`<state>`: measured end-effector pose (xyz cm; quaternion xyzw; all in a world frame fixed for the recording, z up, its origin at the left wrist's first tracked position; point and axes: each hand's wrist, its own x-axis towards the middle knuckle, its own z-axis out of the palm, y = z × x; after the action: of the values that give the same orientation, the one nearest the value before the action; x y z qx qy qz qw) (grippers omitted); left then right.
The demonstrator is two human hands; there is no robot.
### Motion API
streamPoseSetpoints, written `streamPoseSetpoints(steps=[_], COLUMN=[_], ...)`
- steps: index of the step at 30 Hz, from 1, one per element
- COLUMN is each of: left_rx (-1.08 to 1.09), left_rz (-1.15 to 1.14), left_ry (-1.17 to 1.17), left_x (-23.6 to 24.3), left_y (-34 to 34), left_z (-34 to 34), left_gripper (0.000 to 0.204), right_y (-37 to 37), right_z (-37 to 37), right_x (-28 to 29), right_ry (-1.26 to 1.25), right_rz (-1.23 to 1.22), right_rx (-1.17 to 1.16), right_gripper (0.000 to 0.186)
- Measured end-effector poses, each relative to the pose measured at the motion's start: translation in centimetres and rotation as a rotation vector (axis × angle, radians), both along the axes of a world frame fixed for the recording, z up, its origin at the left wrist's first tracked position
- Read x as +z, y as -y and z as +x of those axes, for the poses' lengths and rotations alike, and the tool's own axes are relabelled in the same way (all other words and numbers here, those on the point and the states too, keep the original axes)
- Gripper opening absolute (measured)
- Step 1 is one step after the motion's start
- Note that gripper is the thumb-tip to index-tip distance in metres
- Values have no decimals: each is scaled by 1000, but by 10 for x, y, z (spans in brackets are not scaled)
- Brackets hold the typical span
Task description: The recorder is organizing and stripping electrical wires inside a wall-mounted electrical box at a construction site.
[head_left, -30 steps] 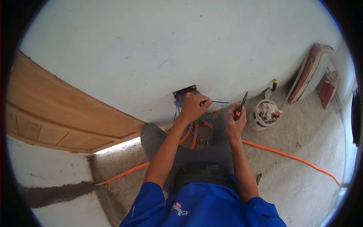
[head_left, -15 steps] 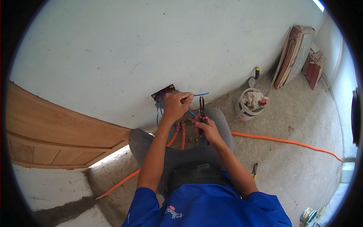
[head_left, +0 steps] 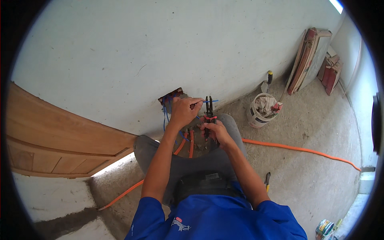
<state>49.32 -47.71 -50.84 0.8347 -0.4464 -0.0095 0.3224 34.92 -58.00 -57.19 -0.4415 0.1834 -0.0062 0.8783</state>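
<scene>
My left hand [head_left: 185,111] pinches a blue wire [head_left: 215,101], whose end sticks out to the right past the fingertips. My right hand [head_left: 214,130] is wrapped round the handles of a pair of pliers [head_left: 209,110] with dark jaws and some red at the grips. The plier jaws point up, and the wire passes at their tips; whether they bite it I cannot tell. Behind my left hand is a rough wall hole [head_left: 171,95], from which more blue wires [head_left: 164,116] hang down. Orange conduits [head_left: 191,145] rise between my knees.
A wooden door [head_left: 68,138] stands at the left. An orange conduit [head_left: 296,148] runs across the floor to the right. Beyond it are a white bucket [head_left: 260,118] with crumpled paper, a trowel [head_left: 269,80] and leaning panels [head_left: 310,60]. Yellow-handled pliers [head_left: 267,182] lie by my right arm.
My right hand has brought the pliers up and slightly left, so their jaws now meet the wire's line. My left hand still holds the wire in nearly the same place.
</scene>
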Motion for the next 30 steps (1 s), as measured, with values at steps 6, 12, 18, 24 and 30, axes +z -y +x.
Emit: streamPoseSetpoints(steps=[6,12,18,24,30], left_rx=[-1,5,15,19,16], left_rz=[-11,0,-16,-13,-13], left_ry=[1,5,-5,-5,-20], left_x=[-3,-3,-4,-5,-4], left_y=[0,-1,-1,0,-1], left_z=[0,2,1,1,1], left_gripper=[22,23,24,23,23], right_y=[0,-2,-1,-3,-2], right_z=[1,3,3,5,5], right_x=[5,7,9,2,3], right_ry=[12,3,-23,-23,-12], right_rz=[-22,-53,-99,-94,-108], right_rx=[5,-1,-5,-30,-24], right_gripper=[34,34,35,36,36])
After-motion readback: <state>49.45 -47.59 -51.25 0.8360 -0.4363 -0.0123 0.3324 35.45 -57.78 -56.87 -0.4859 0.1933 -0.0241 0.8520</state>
